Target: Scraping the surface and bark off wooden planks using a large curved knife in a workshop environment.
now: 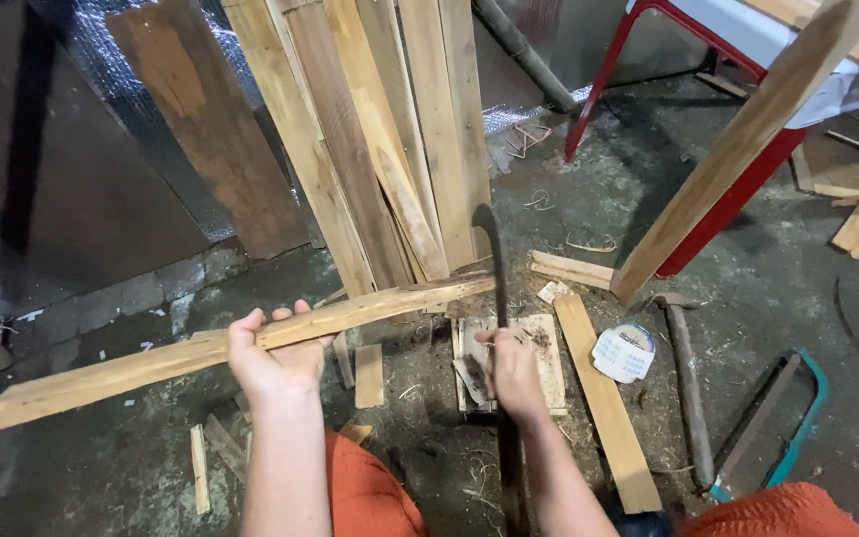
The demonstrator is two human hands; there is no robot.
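Left hand: the left hand (275,353) is closed around a long rough wooden strip (221,348), gripping it from below a little left of its middle.
Strip: it lies almost level, a little higher at the right; its left end hangs free over the dark floor (101,467), and its right end comes just beside the blade.
Right hand: the right hand (514,373) is closed on the handle of a long dark machete (494,278), which stands nearly upright with its curved tip pointing away from the person.
Meeting point: the blade edge is at the right end of the strip — I cannot tell if they touch.
Under the hands: a small chopping board (544,343) lies flat on the floor below the right hand, with chips and shavings around it.
Behind: a stack of leaning planks (390,129) stands upright just past the blade tip, so there is little room forward.
Right side: a flat plank (608,408) lies on the floor just beside the board, then a round white lid (623,353), a hammer (688,388) and a teal-framed saw (777,428); one more plank (738,149) leans against a red-framed table (728,199).
Open room: the floor to the left, under the free end of the strip, has only a few small offcuts (216,447) — this is the widest space.
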